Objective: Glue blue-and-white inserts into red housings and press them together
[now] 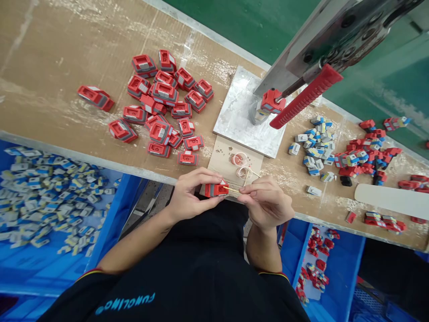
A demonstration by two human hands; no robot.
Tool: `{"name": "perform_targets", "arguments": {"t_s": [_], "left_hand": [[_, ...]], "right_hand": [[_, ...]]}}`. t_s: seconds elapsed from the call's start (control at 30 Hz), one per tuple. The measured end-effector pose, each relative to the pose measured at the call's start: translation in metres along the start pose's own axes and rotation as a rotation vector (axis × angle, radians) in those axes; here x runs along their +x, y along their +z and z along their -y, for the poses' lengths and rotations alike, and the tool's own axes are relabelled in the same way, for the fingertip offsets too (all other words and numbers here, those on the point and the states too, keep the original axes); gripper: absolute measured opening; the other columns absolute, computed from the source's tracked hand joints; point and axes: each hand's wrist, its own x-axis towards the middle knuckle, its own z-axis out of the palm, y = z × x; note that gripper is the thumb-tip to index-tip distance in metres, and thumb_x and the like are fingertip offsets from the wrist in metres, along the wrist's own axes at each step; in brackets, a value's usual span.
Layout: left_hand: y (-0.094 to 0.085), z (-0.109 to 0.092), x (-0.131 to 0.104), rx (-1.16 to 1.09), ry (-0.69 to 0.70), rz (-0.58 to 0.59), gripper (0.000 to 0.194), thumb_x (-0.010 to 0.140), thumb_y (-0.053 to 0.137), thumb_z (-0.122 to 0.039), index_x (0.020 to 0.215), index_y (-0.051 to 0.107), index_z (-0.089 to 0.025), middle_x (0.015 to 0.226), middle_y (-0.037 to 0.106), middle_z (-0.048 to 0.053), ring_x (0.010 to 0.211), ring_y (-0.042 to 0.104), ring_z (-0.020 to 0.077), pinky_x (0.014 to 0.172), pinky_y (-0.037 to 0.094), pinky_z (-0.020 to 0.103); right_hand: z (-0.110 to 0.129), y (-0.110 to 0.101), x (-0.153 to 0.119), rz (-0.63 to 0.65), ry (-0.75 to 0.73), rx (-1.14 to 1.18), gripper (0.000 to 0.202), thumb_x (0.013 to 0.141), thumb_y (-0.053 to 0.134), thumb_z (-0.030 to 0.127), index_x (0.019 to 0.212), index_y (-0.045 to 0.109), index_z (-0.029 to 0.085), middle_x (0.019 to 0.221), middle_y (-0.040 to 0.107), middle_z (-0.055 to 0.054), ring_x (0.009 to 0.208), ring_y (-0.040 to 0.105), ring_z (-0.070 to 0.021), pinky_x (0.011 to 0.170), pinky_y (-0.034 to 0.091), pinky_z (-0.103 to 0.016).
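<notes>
Between the fingers and thumb of my left hand (191, 194) is a red and grey toy boat hull (214, 190), held at the table's near edge. My right hand (266, 199) pinches a thin wooden stick (233, 190), its tip touching the hull's right end. Just beyond my hands, a small round plastic cup (239, 158) with reddish contents stands on a cardboard piece (219, 156). A clear ring-shaped lid or second cup (244, 172) lies by it, with another thin stick across it. To the left, several similar red hulls (164, 91) are grouped on the table.
A hand press with a red lever (306, 96) rises from a metal plate (234, 107), a red toy part (271, 102) under its ram. White-blue pieces (317, 143) and red parts (365, 154) lie rightward. Blue bins of parts (110, 214) flank me below the table.
</notes>
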Motion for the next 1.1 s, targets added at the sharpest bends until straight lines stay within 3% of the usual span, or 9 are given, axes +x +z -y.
{"name": "perform_targets", "arguments": {"t_s": [0.33,0.6,0.8,0.9,1.0,1.1], "left_hand": [[-0.002,0.000,0.001,0.016,0.022,0.000,0.028,0.084,0.091,-0.019,0.110,0.081,-0.022,0.105,0.085,0.010,0.094,0.084,0.0218,0.083,0.069,0.030],[0.001,0.000,-0.003,-0.019,0.006,0.023,0.028,0.084,0.092,-0.020,0.110,0.082,-0.022,0.109,0.086,0.011,0.097,0.085,0.0237,0.087,0.070,0.034],[-0.004,-0.001,-0.002,-0.029,0.008,0.008,0.032,0.080,0.093,-0.015,0.110,0.081,-0.022,0.108,0.086,0.012,0.097,0.085,0.0241,0.085,0.070,0.032],[-0.006,0.000,-0.002,-0.059,0.002,0.002,0.032,0.082,0.092,-0.016,0.111,0.081,-0.022,0.109,0.086,0.012,0.098,0.085,0.0247,0.085,0.070,0.033],[-0.007,0.001,-0.003,-0.089,-0.033,0.005,0.030,0.082,0.092,-0.017,0.110,0.081,-0.023,0.110,0.086,0.013,0.098,0.086,0.0260,0.085,0.071,0.035],[-0.010,0.001,-0.005,-0.131,-0.070,-0.013,0.030,0.082,0.092,-0.016,0.109,0.081,-0.022,0.111,0.086,0.013,0.099,0.086,0.0263,0.085,0.072,0.034]], "right_hand": [[0.004,-0.008,0.003,0.058,-0.006,0.006,0.024,0.100,0.079,0.027,0.085,0.063,0.021,0.069,0.078,0.001,0.055,0.070,-0.0146,0.052,0.053,-0.029],[0.013,0.005,-0.001,0.013,0.007,0.078,0.019,0.100,0.079,0.028,0.088,0.065,0.022,0.071,0.080,0.001,0.052,0.070,-0.0149,0.049,0.051,-0.029],[-0.010,-0.030,-0.004,-0.135,0.060,-0.017,0.017,0.095,0.085,0.025,0.090,0.069,0.024,0.068,0.075,0.004,0.055,0.070,-0.0179,0.053,0.050,-0.032],[-0.028,-0.045,-0.006,0.063,0.130,-0.183,0.017,0.093,0.086,0.021,0.087,0.070,0.025,0.075,0.078,0.001,0.066,0.073,-0.0201,0.063,0.055,-0.035],[-0.040,-0.046,-0.008,0.293,0.108,-0.276,0.016,0.094,0.085,0.025,0.088,0.071,0.025,0.087,0.082,-0.002,0.078,0.075,-0.0214,0.073,0.057,-0.037],[-0.047,-0.048,-0.011,0.379,0.123,-0.279,0.015,0.096,0.083,0.035,0.091,0.073,0.026,0.100,0.082,-0.005,0.089,0.076,-0.0230,0.079,0.058,-0.039]]}}
